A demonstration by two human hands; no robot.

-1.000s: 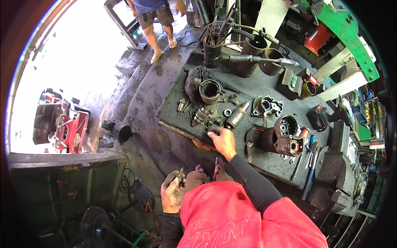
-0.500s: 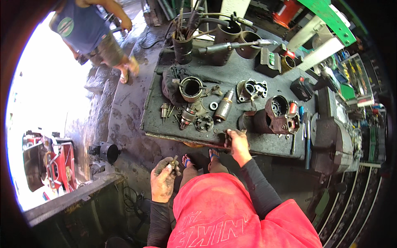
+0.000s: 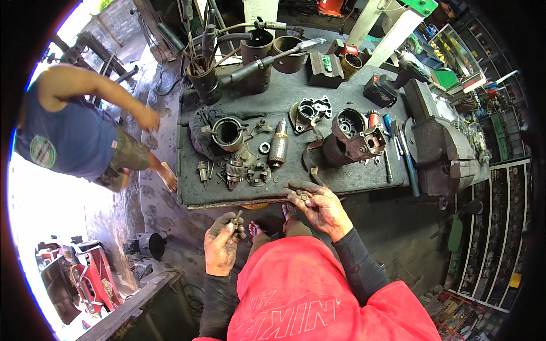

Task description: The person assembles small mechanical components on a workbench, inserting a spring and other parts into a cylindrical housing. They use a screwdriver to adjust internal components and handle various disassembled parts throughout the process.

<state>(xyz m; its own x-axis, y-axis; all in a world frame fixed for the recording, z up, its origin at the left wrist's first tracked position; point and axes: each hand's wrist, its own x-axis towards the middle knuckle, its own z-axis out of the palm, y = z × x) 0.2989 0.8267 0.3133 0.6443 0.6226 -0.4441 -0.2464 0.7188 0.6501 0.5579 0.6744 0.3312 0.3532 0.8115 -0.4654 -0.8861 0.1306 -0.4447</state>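
My left hand [image 3: 222, 245], off the near edge of the bench, pinches a small brass-coloured bolt [image 3: 235, 220] between thumb and fingertips. Just in front of the bench edge, my right hand [image 3: 324, 211] is turned palm up, its fingers curled around a few small round washers or nuts [image 3: 305, 197]. Beyond it on the bench lie parts of a starter motor: an armature [image 3: 278, 146], a drive pinion [image 3: 234, 171], a round brush holder [image 3: 259, 174], a cylindrical housing [image 3: 228, 135], a metal end cover [image 3: 310, 111] and a larger dark housing [image 3: 348, 139].
A drill [image 3: 392, 82] and a bench vise [image 3: 441, 153] occupy the right side. Screwdrivers and a ratchet [image 3: 409, 170] lie beside the vise. Tall tool cans [image 3: 203, 85] line the back. On the left, another person [image 3: 79, 131] walks past; a dark bin edge [image 3: 131, 304] is below.
My right hand has lifted off the bench edge and turned palm up, showing small round parts. The other person has come nearer, at the left. My view has shifted; the left hand keeps its pinch.
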